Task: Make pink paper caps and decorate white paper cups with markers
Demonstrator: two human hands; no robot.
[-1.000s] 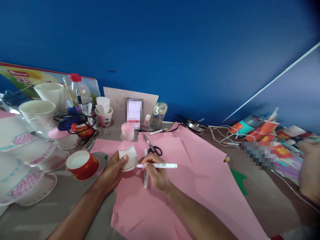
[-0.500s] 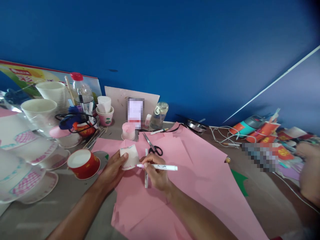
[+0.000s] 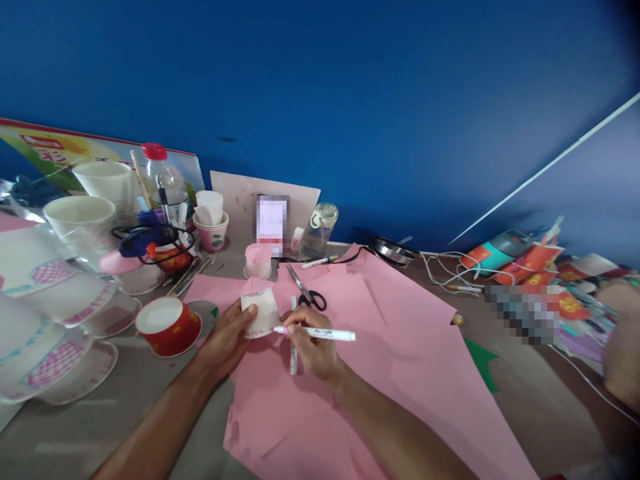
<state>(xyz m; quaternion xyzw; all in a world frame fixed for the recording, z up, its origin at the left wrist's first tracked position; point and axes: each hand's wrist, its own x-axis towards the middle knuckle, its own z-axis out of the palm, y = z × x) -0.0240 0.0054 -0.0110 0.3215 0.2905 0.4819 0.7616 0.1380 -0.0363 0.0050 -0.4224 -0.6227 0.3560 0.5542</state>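
A small white paper cup [image 3: 261,311] is gripped in my left hand [image 3: 227,337], thumb on its near side. Pink zigzag marks run along the cup's lower edge. My right hand [image 3: 315,350] pinches a white acrylic marker [image 3: 330,334], its pink tip at the cup's right side by the marks. Beneath both hands lie sheets of pink paper [image 3: 400,373]. Another white marker [image 3: 293,363] lies on the paper, partly hidden by my right hand. Black-handled scissors [image 3: 314,299] rest just beyond that hand.
Left of me stand decorated white paper bowls [image 3: 60,360], a red paper bowl [image 3: 167,330] and stacked white cups [image 3: 80,213]. A glass jar [image 3: 320,230] and a propped phone [image 3: 271,220] stand by the blue wall. White cables [image 3: 445,273] trail at right, near another person's arm [image 3: 623,333].
The view has shifted very slightly. My left hand still holds the cup, and the marker tip stays near its lower right edge with hardly any visible movement.
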